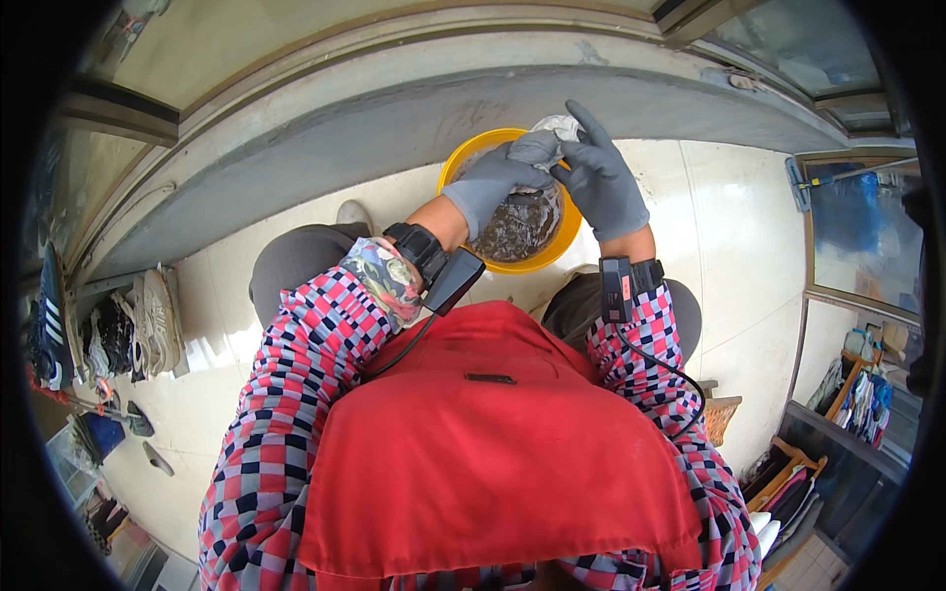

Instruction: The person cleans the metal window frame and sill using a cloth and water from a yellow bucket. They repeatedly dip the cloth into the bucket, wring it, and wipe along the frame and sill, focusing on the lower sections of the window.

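Observation:
A wet bundle of grey and white cloth (535,148) is held above the near-round yellow bucket (446,171). My left hand (494,185), in a grey glove, is closed around the lower part of the bundle. My right hand (604,181), gloved the same way, is at the bundle's right side with its index finger pointing up and away. Its thumb and other fingers reach the cloth's edge, but whether they grip it is hidden. Murky dark water (517,229) with light patches on its surface stands in the bucket.
A low grey wall ledge (332,140) runs behind the bucket. My knees flank the bucket on the pale tiled floor (739,244). Shoes (157,321) rest on a rack at left. A blue mop head (798,185) and a small wooden stool (720,417) are at right.

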The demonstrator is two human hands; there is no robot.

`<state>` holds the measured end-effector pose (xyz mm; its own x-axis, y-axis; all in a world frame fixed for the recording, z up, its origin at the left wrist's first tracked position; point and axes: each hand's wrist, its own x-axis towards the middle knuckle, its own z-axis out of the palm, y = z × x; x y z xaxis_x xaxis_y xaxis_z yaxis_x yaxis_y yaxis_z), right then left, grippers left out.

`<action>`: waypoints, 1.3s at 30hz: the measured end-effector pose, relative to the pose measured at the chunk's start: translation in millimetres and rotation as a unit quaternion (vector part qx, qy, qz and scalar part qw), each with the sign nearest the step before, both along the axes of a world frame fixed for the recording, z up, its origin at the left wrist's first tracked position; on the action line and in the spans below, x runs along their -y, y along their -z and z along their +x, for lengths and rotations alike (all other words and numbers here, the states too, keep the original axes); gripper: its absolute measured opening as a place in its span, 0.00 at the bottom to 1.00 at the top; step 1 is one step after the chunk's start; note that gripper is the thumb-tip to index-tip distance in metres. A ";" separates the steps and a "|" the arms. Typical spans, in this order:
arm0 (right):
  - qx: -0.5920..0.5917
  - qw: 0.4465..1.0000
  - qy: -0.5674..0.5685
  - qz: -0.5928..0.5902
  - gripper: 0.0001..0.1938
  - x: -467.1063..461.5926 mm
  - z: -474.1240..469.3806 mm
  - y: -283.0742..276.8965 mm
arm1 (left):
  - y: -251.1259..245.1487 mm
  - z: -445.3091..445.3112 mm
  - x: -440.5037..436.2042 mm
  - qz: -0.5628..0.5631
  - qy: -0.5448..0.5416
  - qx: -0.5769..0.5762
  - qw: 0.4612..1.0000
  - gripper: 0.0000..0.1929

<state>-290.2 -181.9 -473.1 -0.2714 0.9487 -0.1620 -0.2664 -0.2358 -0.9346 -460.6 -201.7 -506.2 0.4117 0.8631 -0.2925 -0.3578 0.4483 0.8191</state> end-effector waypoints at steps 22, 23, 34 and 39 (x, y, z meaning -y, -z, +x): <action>0.155 0.961 -0.137 0.183 0.34 -20.2 34.0 -25.7 | -54.2 -19.1 -21.7 0.169 0.021 -0.028 0.985 0.09; 0.214 0.943 -0.134 0.218 0.30 -20.9 31.7 -23.9 | -54.3 -15.9 -22.6 0.195 0.010 -0.030 0.980 0.10; -0.188 0.977 0.104 0.010 0.16 -29.6 71.4 -27.2 | -67.0 -7.9 -26.4 0.144 0.056 0.075 0.985 0.14; 0.120 0.979 0.035 0.163 0.16 -21.6 53.5 -16.0 | -67.1 -5.4 -30.8 0.219 0.032 -0.094 0.971 0.16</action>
<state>-236.7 -160.3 -457.1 -0.1955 0.9755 0.1014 -0.0347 0.0964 -0.9947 -466.1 -170.9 -439.1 0.4440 0.8958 0.0218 -0.1666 0.0585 0.9843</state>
